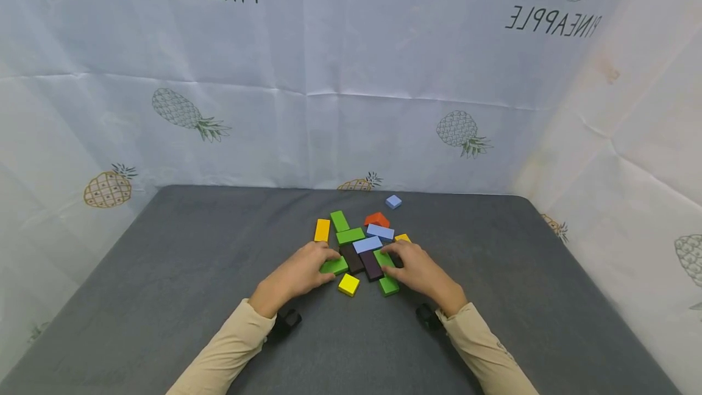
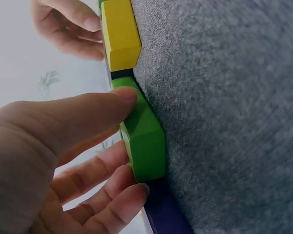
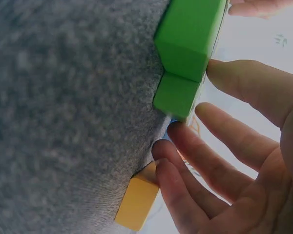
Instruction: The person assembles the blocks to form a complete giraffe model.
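Note:
My left hand (image 1: pixel 303 268) pinches a green block (image 1: pixel 334 266) at the left of a cluster, its thumb on the near side and fingers behind, as the left wrist view shows. A dark purple block (image 2: pixel 166 212) lies beside those fingertips. On the right, my right hand (image 1: pixel 419 270) holds a green block (image 1: pixel 384 259) between thumb and fingertips. Another green block (image 3: pixel 188 41) lies against it, nearer me. Two dark blocks, one brownish (image 1: pixel 351 259) and one purple (image 1: pixel 372 266), lie between the hands. A yellow block (image 1: pixel 348 285) sits in front of them.
Behind the hands lie blue blocks (image 1: pixel 367 244), green blocks (image 1: pixel 350 236), an orange-yellow block (image 1: pixel 322 230) and a red-orange block (image 1: pixel 377 219). A small blue block (image 1: pixel 393 202) is apart near the back edge. Pineapple-print cloth (image 1: pixel 329 139) surrounds the grey table (image 1: pixel 219 230).

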Tool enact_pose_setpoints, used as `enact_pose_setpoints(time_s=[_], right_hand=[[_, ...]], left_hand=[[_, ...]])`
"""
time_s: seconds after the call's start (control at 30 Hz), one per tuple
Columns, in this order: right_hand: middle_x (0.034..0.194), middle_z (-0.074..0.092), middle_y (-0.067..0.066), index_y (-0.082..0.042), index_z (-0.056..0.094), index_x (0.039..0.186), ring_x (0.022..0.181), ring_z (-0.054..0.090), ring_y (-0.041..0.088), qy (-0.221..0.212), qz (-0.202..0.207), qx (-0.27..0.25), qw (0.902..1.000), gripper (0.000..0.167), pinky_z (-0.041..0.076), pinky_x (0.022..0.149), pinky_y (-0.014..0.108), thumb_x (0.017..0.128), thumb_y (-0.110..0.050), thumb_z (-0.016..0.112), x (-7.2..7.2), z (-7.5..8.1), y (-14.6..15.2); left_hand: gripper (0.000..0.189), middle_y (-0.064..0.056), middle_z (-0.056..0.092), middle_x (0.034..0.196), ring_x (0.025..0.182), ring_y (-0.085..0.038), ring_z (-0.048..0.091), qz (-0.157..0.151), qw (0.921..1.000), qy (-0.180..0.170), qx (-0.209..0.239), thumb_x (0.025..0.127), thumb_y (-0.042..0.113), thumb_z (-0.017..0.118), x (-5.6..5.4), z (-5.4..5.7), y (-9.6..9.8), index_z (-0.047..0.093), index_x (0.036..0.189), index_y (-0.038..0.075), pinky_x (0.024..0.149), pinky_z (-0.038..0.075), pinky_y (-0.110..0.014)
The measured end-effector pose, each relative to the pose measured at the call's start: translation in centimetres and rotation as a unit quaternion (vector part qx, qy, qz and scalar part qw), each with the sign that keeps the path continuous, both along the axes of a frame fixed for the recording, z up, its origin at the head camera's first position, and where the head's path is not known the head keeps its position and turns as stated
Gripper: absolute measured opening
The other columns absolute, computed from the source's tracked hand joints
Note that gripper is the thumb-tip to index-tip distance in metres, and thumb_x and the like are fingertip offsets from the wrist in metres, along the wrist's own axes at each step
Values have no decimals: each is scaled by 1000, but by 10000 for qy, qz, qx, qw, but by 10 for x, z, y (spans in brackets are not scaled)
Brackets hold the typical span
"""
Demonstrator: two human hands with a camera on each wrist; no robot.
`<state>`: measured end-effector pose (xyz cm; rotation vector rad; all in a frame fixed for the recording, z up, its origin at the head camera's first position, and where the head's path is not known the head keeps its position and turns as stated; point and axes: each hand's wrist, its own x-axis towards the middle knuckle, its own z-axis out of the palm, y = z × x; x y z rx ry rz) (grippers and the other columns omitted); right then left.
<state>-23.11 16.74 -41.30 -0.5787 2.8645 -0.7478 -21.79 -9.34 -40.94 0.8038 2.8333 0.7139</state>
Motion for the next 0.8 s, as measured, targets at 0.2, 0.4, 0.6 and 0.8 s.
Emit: enact_pose_setpoints(time_s=[0.2,0.4,0.6,0.8], right_hand=[[127,64,12,-4,65,127,115,60,28,-148,-95,-39,9998,38,51,95,48,89,-9,68,1,1,0],[121,67,10,-5,67,123,106,62,24,16,-142,70,9999,35,52,91,46,89,-12,72,1,-1,-3],[119,68,9,-5,68,121,101,62,22,171,-166,147,9996,33,53,89,44,89,-10,73,0,-2,-3],[118,69,10,-4,69,119,104,64,24,430,-23,43,9991,32,53,88,45,87,-5,73,1,2,2]], left_hand=[[38,-12,64,123,114,-27,59,44,9997,-52,-242,88,11,75,0,3,-1,68,124,4,96,51,-43],[36,-8,67,112,99,-21,62,-105,9994,154,-278,86,13,77,0,3,-1,70,120,4,88,53,-39],[35,-7,68,114,102,-21,62,-46,9999,74,-135,86,11,77,0,5,-5,70,120,5,90,53,-40],[36,-9,69,119,110,-26,63,-64,10000,-37,-10,86,9,76,0,12,-8,69,121,4,94,52,-43]])
